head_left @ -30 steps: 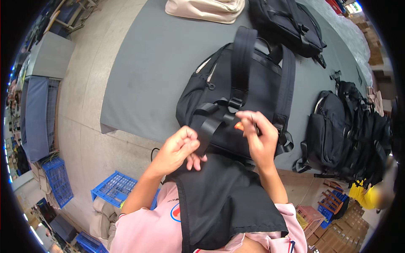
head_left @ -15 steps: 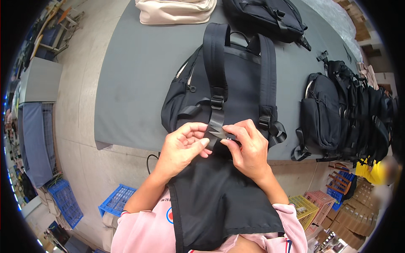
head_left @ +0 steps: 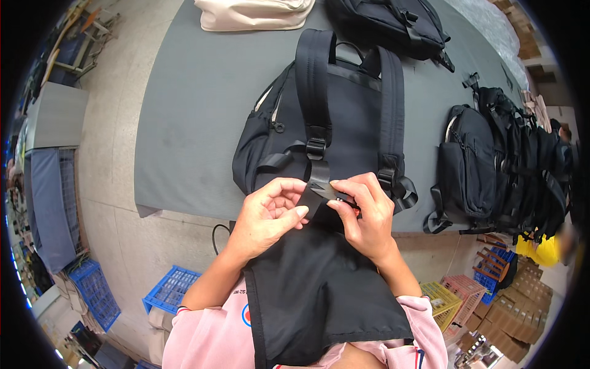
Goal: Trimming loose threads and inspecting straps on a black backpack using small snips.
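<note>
A black backpack point(head_left: 353, 117) lies on the grey-covered table with its back panel and shoulder straps up. My left hand point(head_left: 270, 212) pinches a black webbing strap point(head_left: 316, 169) that runs below the buckle point(head_left: 316, 147) of the left shoulder strap. Between the fingers of my right hand point(head_left: 367, 212) are small thread snips point(head_left: 324, 188), their pointed metal blades apart and lying against the webbing. A bit of red shows beneath my right fingers; most of the snips' handle is hidden there. The other shoulder strap's buckle point(head_left: 386, 177) has a loose webbing tail beside it.
A cream bag point(head_left: 255, 13) and another black backpack point(head_left: 390, 27) lie at the table's point(head_left: 184, 123) far side. Several black backpacks point(head_left: 470, 163) stand in a row on the right. Blue crates point(head_left: 172, 289) and a yellow crate point(head_left: 440, 304) are on the floor below.
My right hand has shifted slightly right, and the snips have turned a little against the webbing. The left hand keeps its pinch, almost in place.
</note>
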A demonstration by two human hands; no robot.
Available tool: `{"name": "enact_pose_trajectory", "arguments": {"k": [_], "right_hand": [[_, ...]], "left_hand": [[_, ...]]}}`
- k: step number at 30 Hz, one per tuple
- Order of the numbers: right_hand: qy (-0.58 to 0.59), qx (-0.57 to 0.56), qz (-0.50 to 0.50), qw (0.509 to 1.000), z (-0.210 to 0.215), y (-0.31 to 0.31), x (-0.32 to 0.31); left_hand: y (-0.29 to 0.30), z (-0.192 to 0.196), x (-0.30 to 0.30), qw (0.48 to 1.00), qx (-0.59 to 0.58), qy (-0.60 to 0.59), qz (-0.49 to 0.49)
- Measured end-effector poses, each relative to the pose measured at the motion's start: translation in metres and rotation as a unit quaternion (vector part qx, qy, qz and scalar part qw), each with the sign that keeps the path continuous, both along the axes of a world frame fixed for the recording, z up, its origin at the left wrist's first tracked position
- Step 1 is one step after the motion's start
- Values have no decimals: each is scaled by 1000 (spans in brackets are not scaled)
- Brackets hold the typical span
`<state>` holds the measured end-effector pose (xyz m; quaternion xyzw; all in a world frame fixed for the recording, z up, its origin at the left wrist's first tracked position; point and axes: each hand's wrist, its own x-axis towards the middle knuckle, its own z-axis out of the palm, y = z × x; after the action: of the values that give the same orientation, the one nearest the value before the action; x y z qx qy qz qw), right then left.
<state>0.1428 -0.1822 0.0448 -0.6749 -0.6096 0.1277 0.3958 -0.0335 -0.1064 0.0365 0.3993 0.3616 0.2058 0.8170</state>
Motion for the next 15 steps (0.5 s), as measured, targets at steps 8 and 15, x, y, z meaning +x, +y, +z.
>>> {"name": "enact_pose_trajectory", "arguments": {"k": [8,15], "right_hand": [[-33,34,22,999,-9,-2,5],[12,-6,37,999,-5,1,4]], "left_hand": [[4,-1,-2,1000,-5,19,-19],[6,0,0,998,12,19,-53]]}}
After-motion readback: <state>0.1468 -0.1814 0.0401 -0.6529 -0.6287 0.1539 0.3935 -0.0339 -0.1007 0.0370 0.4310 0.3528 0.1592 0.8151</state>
